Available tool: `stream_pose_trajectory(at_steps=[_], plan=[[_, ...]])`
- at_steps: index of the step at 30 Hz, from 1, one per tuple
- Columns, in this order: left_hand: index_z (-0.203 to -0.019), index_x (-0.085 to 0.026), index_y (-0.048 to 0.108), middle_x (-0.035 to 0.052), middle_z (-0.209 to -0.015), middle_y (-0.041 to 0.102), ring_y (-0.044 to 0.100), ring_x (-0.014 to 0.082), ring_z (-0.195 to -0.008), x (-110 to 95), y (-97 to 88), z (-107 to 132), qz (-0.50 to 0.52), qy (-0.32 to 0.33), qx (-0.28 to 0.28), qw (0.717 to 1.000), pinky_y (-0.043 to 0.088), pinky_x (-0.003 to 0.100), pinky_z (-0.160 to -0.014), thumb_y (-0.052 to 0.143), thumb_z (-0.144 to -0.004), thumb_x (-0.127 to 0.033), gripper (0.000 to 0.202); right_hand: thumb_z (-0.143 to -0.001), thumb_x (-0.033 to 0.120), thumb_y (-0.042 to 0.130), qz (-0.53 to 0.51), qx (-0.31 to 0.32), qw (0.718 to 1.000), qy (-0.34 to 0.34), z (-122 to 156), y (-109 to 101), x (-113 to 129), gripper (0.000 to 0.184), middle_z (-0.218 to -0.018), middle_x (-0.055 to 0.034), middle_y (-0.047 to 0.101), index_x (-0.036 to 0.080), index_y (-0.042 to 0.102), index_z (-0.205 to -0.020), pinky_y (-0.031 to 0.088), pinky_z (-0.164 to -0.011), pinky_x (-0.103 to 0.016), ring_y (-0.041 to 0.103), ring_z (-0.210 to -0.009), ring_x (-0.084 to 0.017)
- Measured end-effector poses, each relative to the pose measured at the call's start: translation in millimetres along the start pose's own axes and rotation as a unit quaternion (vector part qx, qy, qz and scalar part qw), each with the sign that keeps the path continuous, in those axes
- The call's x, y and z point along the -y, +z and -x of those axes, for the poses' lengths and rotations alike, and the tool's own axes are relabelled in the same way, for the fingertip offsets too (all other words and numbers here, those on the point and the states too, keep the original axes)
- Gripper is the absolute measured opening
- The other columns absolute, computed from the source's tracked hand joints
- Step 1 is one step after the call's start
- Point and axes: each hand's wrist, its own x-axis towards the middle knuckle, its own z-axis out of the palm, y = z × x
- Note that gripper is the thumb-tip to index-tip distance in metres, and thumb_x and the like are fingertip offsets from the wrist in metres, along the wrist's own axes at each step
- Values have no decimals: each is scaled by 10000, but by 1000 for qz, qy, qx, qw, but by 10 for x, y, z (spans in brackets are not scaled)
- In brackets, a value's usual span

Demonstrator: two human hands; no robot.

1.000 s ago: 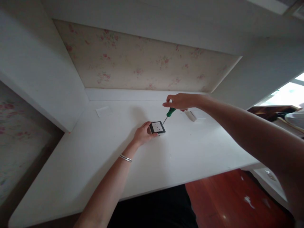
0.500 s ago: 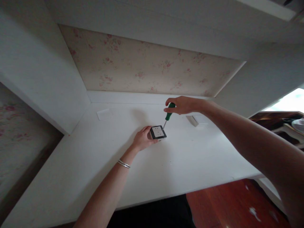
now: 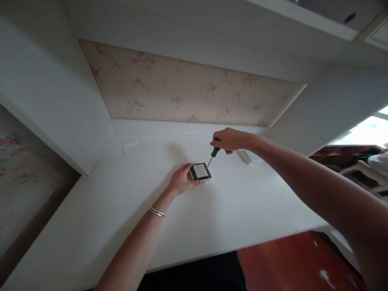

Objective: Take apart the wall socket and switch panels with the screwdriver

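Observation:
A small square wall socket with a white face and dark frame lies on the white desk. My left hand grips its left side, fingers curled round the edge. My right hand is closed on a green-handled screwdriver, held tilted, with its metal tip at the socket's upper right corner. A thin bracelet circles my left wrist.
A white slip of paper lies at the back left of the desk. A small white block-like piece sits at the back right, behind my right wrist. White side panels and floral wallpaper close in the desk. Red-brown floor shows below right.
The right hand with the screwdriver shifted slightly and the tool's tilt changed; its tip stays at the socket's corner. The left hand keeps its grip. The view moved a little.

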Motion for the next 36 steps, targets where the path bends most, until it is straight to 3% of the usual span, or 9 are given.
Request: stream_pose_trajectory(at_steps=[4,9,14,18,20,25,30,34,36], plan=[[-1243,-241,464,59,-1260,518,503,249,-1127,13,3,1,-3,11,-2,1000,393,355,-973,731,-616,-465,718,-699,377,638,-19,3,998,-61,21,-23,5,358,-839,-49,685,204,571,-1006,371,-546,-233,611,-659,-155],[-1243,-245,466,55,-1263,515,503,249,-1127,25,17,2,-1,5,-3,1000,390,358,-973,733,-619,-456,710,-850,434,436,-10,4,999,36,27,4,14,349,-608,-39,644,163,569,-1025,366,-532,-243,570,-502,-138],[-1238,-245,477,52,-1270,516,496,252,-1144,20,11,-1,1,4,-5,1000,381,360,-989,749,-605,-437,715,-690,327,648,-18,-40,997,-65,27,15,-33,356,-899,-46,674,208,555,-1012,385,-581,-219,609,-738,-161],[-1245,-241,475,57,-1279,511,493,254,-1150,24,3,0,-3,8,-6,1000,377,370,-1000,752,-604,-437,725,-800,496,502,-57,-19,998,25,14,36,-18,353,-734,-36,669,199,562,-981,397,-536,-244,584,-525,-136],[-1251,-239,470,59,-1284,507,491,253,-1154,33,4,3,-4,13,-7,1000,378,370,-1000,748,-609,-442,729,-859,457,408,-65,-19,997,46,5,47,-4,340,-678,-35,658,183,573,-974,399,-525,-249,552,-450,-117],[-1256,-223,465,72,-1280,507,494,258,-1147,62,11,6,-5,17,-7,1000,380,372,-995,736,-615,-469,738,-684,306,639,-64,-27,997,-36,9,34,4,404,-981,-64,660,201,559,-1067,417,-601,-225,615,-738,-157],[-1243,-234,473,67,-1263,518,503,257,-1130,54,14,3,2,19,-6,1000,390,376,-982,738,-616,-464,718,-834,417,439,6,-35,999,33,-21,51,-2,312,-725,-60,656,183,632,-906,402,-595,-264,599,-625,-164],[-1237,-240,482,68,-1269,516,504,261,-1130,24,-3,9,11,11,-5,1000,390,382,-979,751,-610,-433,710,-718,326,604,12,-67,996,-50,-39,63,-11,295,-999,-89,640,186,619,-977,415,-657,-242,599,-811,-182],[-1235,-242,485,66,-1264,521,504,260,-1130,12,-12,10,13,10,-6,1000,390,381,-979,753,-611,-425,704,-723,399,610,0,-54,998,-30,-35,60,-1,352,-997,-93,644,185,609,-1002,420,-642,-250,608,-763,-179]])
